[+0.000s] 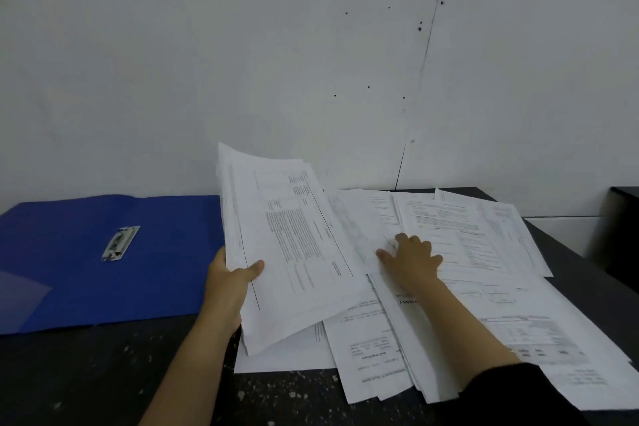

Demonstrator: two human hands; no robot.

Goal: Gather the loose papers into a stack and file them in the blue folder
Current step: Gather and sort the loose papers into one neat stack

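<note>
An open blue folder (166, 263) lies flat at the left of the table, its metal clip (120, 243) showing. My left hand (231, 282) grips a stack of printed papers (294, 245) by its left edge, thumb on top, tilted up off the table just right of the folder. Loose papers (466, 290) are spread in overlapping layers over the right half of the table. My right hand (411, 258) rests flat on those sheets with fingers spread, near the middle of the pile.
The dark speckled table (121, 373) runs up to a white wall (311, 62). A dark object (624, 228) stands at the far right beyond the table's edge.
</note>
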